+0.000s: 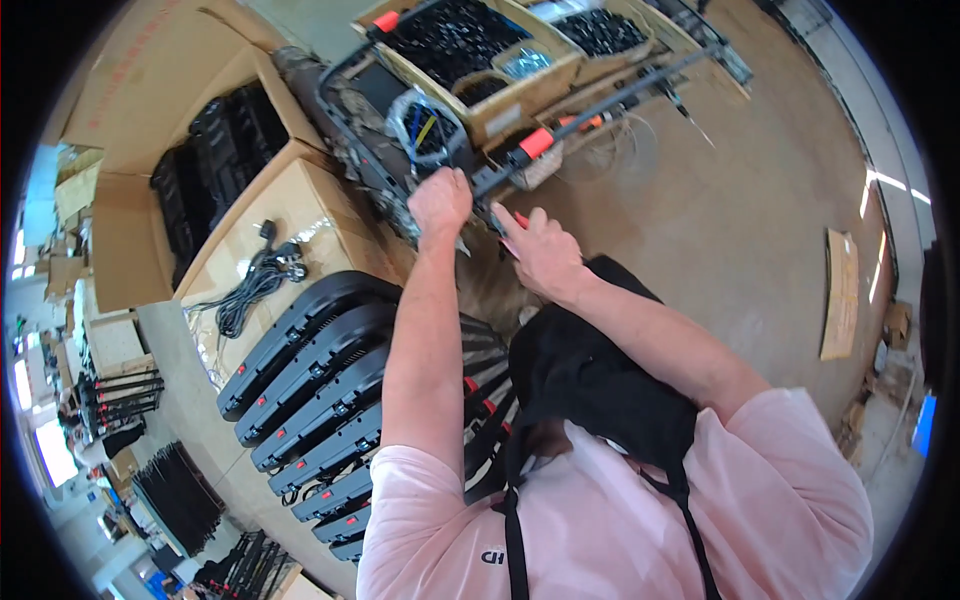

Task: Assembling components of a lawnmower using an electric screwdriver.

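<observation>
Gripping a red-handled tool point(521, 219) in the right hand point(541, 252), fingers curled round it, working end hidden. Left hand point(441, 203) clenched just beside, at the near end of the dark tube frame point(488, 182); can't tell if it has the tube or a small part inside the fist. Hands sit close together, probably so one steadies while the other handles the tool.

Frame spans the area ahead of both hands, red sleeves point(536, 144) on its bars. Past the left fist: clear bag point(404, 108) of small bits, open top facing up, presumably for quick picking. Beyond that, wooden boxes point(540, 98) full of black parts, likely kept low-walled and within arm's reach for the same reason.

To the left, closed carton point(345, 205) doubles as a worktop for a coiled cable point(262, 278); open carton point(125, 240) behind it holds black mouldings point(225, 150). Nearer the body, black covers point(318, 345) are ranked side by side, red switches facing out, probably to save room and avoid scuffs.
</observation>
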`<state>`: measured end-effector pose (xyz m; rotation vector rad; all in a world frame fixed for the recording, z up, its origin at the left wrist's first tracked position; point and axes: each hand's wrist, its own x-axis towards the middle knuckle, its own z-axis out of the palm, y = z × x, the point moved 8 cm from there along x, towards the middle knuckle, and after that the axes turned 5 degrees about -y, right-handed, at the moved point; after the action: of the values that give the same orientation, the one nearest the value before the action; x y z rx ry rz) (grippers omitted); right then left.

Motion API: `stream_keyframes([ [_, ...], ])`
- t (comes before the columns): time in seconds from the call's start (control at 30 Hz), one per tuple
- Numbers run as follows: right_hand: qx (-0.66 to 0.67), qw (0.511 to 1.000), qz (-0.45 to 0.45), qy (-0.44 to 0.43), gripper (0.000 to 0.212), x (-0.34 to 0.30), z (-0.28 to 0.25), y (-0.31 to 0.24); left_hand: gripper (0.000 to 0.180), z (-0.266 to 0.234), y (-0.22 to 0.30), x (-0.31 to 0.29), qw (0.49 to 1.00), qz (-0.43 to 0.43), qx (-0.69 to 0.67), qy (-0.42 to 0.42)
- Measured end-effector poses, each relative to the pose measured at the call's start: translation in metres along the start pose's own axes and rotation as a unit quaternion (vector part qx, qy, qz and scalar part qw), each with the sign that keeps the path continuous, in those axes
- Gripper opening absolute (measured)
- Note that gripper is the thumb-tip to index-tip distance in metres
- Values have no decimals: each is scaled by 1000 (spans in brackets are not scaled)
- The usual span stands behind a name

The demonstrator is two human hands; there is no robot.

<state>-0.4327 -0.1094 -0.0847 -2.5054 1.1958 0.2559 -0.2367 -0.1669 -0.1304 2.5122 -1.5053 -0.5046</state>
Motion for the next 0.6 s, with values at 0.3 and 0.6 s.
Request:
stream_keyframes([
  [0.3, -12, 999, 29, 44, 89, 6, 14, -15, 44, -6, 6, -3, 999, 7, -8, 45],
  [0.6, 563, 809, -79, -147, 104, 35, 52, 51, 44, -5, 8, -2, 998, 6, -25, 48],
])
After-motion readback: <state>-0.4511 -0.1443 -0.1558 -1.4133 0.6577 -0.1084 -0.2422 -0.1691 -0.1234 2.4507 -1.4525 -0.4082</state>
